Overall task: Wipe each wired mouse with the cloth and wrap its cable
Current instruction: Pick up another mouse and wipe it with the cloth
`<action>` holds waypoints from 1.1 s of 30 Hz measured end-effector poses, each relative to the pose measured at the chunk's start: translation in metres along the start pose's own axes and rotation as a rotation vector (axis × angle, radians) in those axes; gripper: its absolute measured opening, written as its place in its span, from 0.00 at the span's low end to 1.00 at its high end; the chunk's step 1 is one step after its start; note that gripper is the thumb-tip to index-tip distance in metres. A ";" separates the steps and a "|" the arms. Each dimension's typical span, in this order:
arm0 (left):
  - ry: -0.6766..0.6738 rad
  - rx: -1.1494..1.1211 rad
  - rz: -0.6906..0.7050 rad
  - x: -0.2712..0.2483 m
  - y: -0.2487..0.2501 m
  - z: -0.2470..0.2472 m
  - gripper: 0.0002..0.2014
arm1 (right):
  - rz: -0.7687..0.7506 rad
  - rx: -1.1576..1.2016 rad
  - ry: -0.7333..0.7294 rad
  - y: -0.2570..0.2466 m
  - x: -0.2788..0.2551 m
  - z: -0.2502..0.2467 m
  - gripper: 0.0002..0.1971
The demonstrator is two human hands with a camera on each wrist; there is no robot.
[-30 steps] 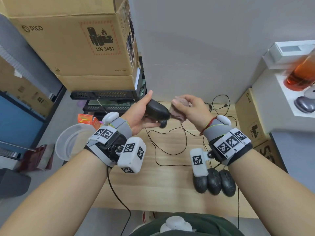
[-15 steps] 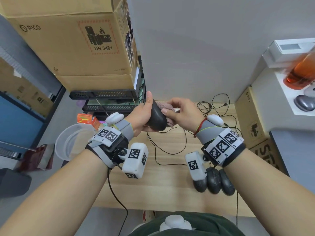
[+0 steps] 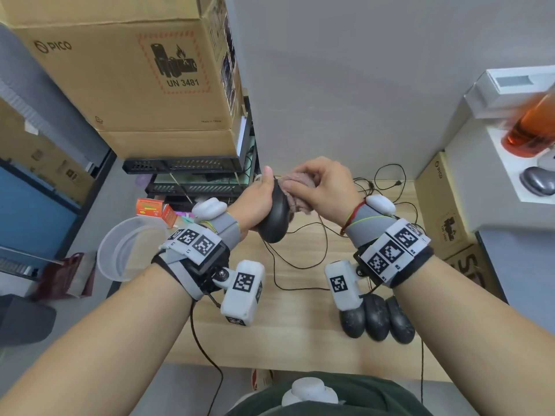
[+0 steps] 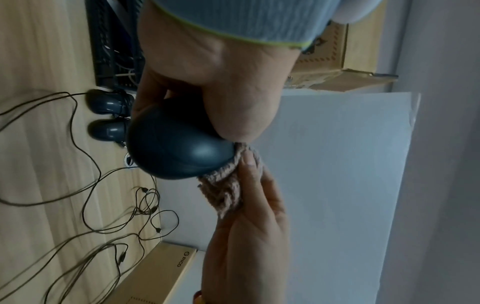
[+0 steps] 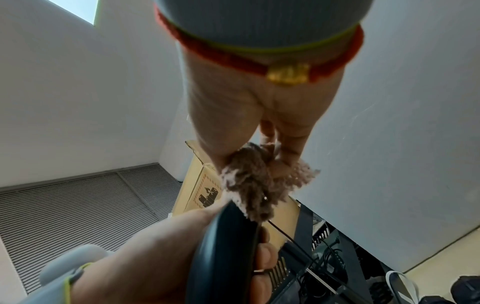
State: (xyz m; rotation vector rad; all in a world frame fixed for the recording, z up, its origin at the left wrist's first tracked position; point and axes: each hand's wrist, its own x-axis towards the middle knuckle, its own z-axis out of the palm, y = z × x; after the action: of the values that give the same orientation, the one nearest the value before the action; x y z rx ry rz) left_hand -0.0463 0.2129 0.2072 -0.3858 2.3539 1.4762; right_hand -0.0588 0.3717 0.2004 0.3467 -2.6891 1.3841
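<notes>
1. Above the wooden table [image 3: 300, 334], near its far edge, our left hand [image 3: 255, 202] holds a black wired mouse [image 3: 274, 217] up on end, fingers curled round its body and thumb laid along the top.
2. Our right hand [image 3: 324, 187] grips the brownish knitted cloth [image 3: 300, 190] bunched in curled fingers and presses it against the upper face of the mouse.
3. To do this step well, we judge: keep the left grip firm so the mouse does not twist, work the cloth down the whole shell and round the sides, then turn the mouse to reach the underside.
4. Its cable [image 3: 303, 259] hangs loose from the mouse and loops across the table. We should keep it slack while wiping; wrapping looks not yet begun on this one.
5. Three more dark mice [image 3: 377, 318] lie side by side near the front right of the table, partly behind our right wrist unit. Whether their cables are wrapped we cannot tell.
6. More thin cables [image 3: 387, 187] tangle at the back of the table by the grey wall [image 3: 360, 85].
7. Room: stacked cardboard boxes [image 3: 126, 79] at left over a black rack, a clear plastic tub [image 3: 126, 253] on the floor, a white shelf [image 3: 486, 181] at right carrying a grey mouse [image 3: 537, 181] and an orange bottle.
</notes>
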 end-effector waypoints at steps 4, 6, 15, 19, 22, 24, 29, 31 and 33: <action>0.004 0.023 0.015 0.007 -0.006 0.001 0.40 | -0.085 0.033 -0.275 -0.009 -0.006 -0.008 0.08; -0.009 0.040 0.007 0.011 -0.010 -0.001 0.41 | -0.103 0.044 -0.403 -0.010 -0.007 -0.010 0.07; -0.007 0.134 0.085 0.018 -0.014 0.006 0.42 | -0.026 0.030 -0.297 -0.003 0.000 -0.011 0.06; -0.018 0.196 0.169 0.017 -0.016 0.009 0.38 | 0.106 0.025 -0.192 0.007 0.005 -0.012 0.06; -0.022 0.186 0.207 0.010 -0.010 0.010 0.36 | 0.189 -0.079 -0.094 0.016 0.005 -0.006 0.06; -0.016 0.178 0.218 0.011 -0.005 0.009 0.37 | 0.192 -0.090 -0.079 0.023 0.002 -0.001 0.06; -0.174 -0.026 0.110 0.013 -0.017 0.001 0.30 | 0.271 0.241 0.058 0.032 0.003 0.000 0.07; -0.280 -0.099 0.052 0.014 -0.027 -0.002 0.20 | 0.255 0.237 0.019 0.030 0.003 -0.001 0.07; -0.279 -0.079 0.027 0.018 -0.031 -0.002 0.34 | 0.235 0.223 0.019 0.030 0.003 -0.005 0.07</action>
State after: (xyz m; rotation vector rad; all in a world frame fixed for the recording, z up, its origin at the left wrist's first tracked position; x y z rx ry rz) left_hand -0.0501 0.1965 0.1752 -0.1557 2.0947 1.5296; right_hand -0.0693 0.3925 0.1805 0.0329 -2.6332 1.7477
